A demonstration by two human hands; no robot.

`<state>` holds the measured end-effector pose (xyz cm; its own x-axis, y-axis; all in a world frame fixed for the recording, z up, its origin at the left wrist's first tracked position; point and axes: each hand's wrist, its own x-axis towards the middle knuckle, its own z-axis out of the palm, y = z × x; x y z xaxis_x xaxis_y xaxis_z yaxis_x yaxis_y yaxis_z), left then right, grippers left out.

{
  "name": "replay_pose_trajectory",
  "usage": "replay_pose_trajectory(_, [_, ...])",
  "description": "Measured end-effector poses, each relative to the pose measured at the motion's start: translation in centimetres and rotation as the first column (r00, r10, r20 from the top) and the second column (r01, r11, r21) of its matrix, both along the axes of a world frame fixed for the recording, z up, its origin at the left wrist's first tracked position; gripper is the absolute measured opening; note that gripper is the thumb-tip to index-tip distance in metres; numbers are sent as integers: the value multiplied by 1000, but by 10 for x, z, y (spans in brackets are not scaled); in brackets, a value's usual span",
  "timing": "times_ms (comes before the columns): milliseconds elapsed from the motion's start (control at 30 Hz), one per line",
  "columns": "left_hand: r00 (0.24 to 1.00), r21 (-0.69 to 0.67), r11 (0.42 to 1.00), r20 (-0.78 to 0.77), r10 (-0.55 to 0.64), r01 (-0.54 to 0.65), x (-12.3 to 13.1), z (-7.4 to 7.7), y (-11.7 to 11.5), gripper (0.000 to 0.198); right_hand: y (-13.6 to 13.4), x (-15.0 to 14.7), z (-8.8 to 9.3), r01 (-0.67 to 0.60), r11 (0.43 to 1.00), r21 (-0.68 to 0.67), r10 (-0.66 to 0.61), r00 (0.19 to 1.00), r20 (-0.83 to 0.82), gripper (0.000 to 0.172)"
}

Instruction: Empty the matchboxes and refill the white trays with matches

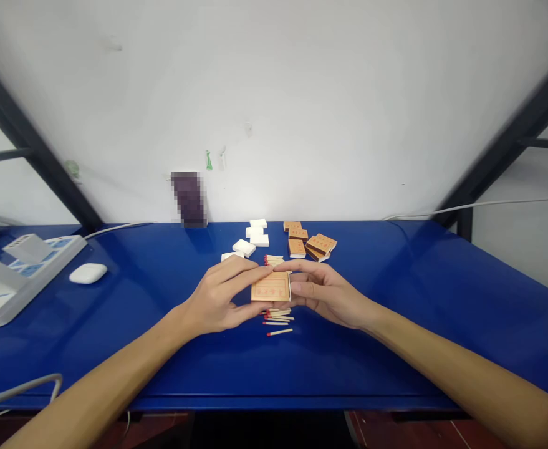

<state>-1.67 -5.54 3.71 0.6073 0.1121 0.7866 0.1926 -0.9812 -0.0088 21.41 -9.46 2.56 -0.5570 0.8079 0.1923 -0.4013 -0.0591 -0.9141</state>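
Observation:
An orange matchbox (270,287) is held between both hands above the blue table (395,324). My left hand (220,296) pinches its left side with fingers over the top edge. My right hand (323,292) grips its right side. Loose red-tipped matches (278,319) lie on the table just under the box. More matches (274,259) lie behind the hands.
Several white inner trays (251,240) and a pile of orange matchbox sleeves (311,242) sit behind the hands. A white earbud case (88,273) and a power strip (16,274) are at the left. A dark blurred object (189,199) leans on the wall.

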Motion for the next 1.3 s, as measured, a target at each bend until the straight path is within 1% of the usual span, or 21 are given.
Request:
replay_pose_trajectory(67, [1000, 2, 1000, 8, -5, 5, 1, 1, 0, 49, 0, 0, 0, 23, 1000, 2, -23, 1000, -2, 27])
replay_pose_trajectory(200, [1000, 1, 1000, -4, -16, 16, 1, 0, 0, 50, 1, 3, -1, 60, 998, 20, -60, 997, 46, 23])
replay_pose_trajectory(400, [999, -14, 1000, -39, -11, 11, 0, -5, 0, 52, 4, 5, -1, 74, 996, 58, -79, 992, 95, 21])
replay_pose_trajectory(500, [998, -30, 1000, -70, 6, -8, -2, -4, 2, 51, 3, 5, 1, 47, 997, 57, -51, 996, 79, 21])
replay_pose_trajectory(567, [998, -46, 999, -69, 7, -10, -2, -3, 3, 50, 1, 5, 2, -3, 999, 39, 0, 997, 78, 27])
replay_pose_trajectory(633, [999, -77, 997, -50, 0, -4, -1, -2, 3, 51, -1, 4, 3, -29, 999, 38, 25, 996, 89, 33])
replay_pose_trajectory(700, [1000, -121, 993, -19, -9, 7, 0, -2, 3, 51, -3, 3, 4, -5, 998, 68, -2, 995, 104, 35])
replay_pose_trajectory(800, [1000, -171, 985, 5, -25, 25, 2, -2, 2, 47, -5, 3, 5, 50, 989, 139, -71, 985, 155, 34])
replay_pose_trajectory(867, [1000, -186, 982, 4, -30, 30, 3, -1, 1, 45, -6, 4, 6, 53, 982, 180, -90, 975, 204, 34])
replay_pose_trajectory(1000, [999, -228, 973, -4, -46, 44, 4, 0, -1, 42, -7, 5, 9, 58, 967, 250, -119, 964, 236, 27])
replay_pose_trajectory(1133, [996, -268, 961, -36, -84, 72, 3, -2, -1, 45, -10, 3, 12, 40, 969, 245, -97, 969, 227, 17])
replay_pose_trajectory(1300, [992, -236, 966, -48, -119, 104, 2, -4, -1, 48, -14, 2, 12, 23, 965, 263, -88, 967, 238, 13])
